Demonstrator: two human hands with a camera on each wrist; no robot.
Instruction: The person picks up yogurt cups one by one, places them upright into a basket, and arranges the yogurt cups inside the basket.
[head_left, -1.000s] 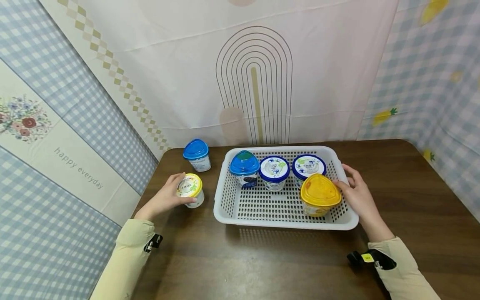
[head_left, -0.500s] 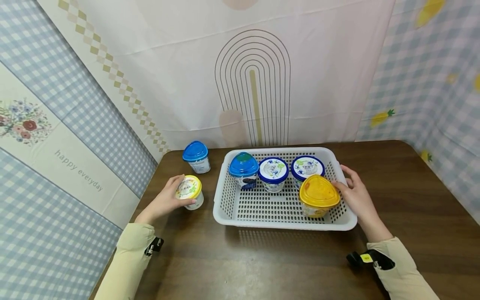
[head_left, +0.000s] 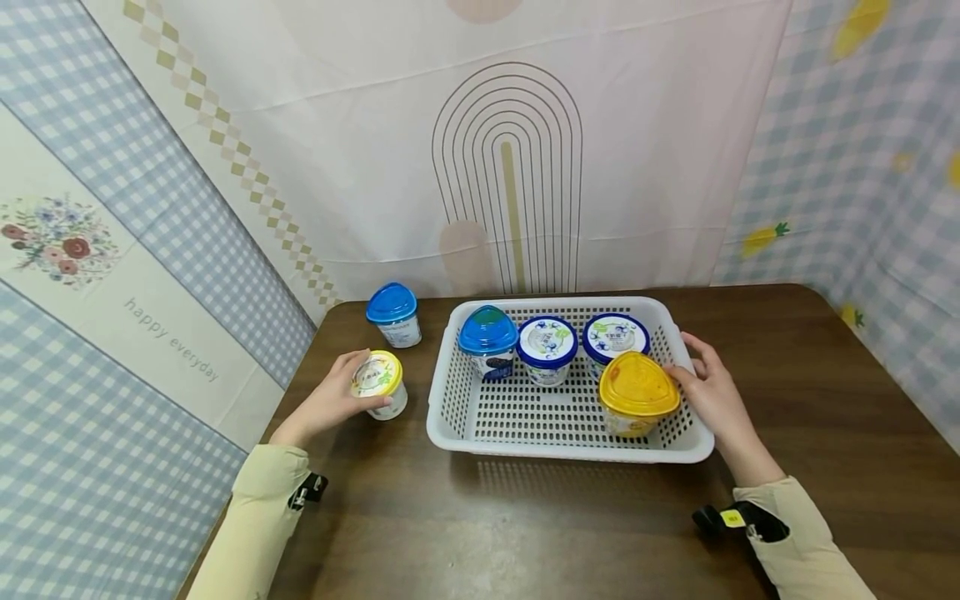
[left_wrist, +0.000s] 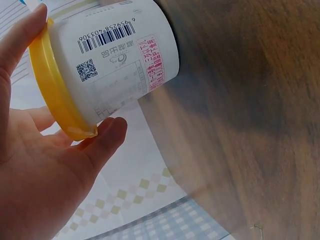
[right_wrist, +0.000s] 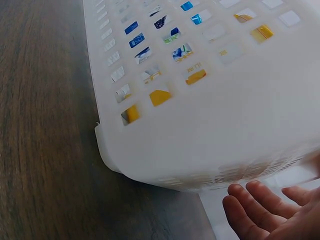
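My left hand (head_left: 335,397) grips a white yogurt cup with a round yellow lid (head_left: 377,373), its fingers and thumb around the lid's edge. In the left wrist view the cup (left_wrist: 115,57) shows a barcode and its base is close against the dark table. My right hand (head_left: 714,392) holds the right end of a white plastic basket (head_left: 558,450), the thumb over the rim and other fingers outside. Beside that thumb, inside the basket, stands a cup with a yellow rounded-triangle lid (head_left: 637,385). The right wrist view shows the fingers (right_wrist: 270,210) by the basket's wall.
Along the basket's back stand a cup with a blue triangular lid (head_left: 487,333) and two round blue-rimmed cups (head_left: 548,342). Another blue-lidded cup (head_left: 395,312) stands on the wooden table (head_left: 487,533) behind my left hand. A patterned cloth (head_left: 375,167) hangs behind the table.
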